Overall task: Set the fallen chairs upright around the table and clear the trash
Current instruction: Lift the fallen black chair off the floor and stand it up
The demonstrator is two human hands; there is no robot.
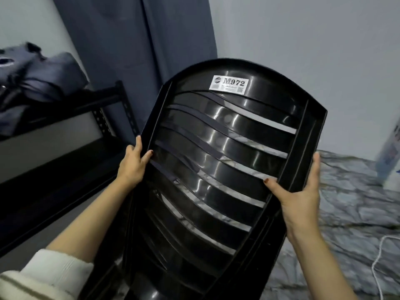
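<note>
A black plastic chair [216,152] fills the middle of the view, its slatted backrest facing me and tilted to the right. A white label reading M972 sits near its top edge. My left hand [133,164] grips the backrest's left side rail, thumb on the near face. My right hand [299,198] grips the right side rail, thumb across the front and fingers behind. The chair's seat and legs are hidden below the frame. No table or trash is in view.
A black metal shelf rack [104,109] stands at the left with dark folded clothes [32,74] on top. A dark blue curtain [134,50] hangs behind. A grey patterned blanket [350,202] lies at the right with a white cable [381,263] on it.
</note>
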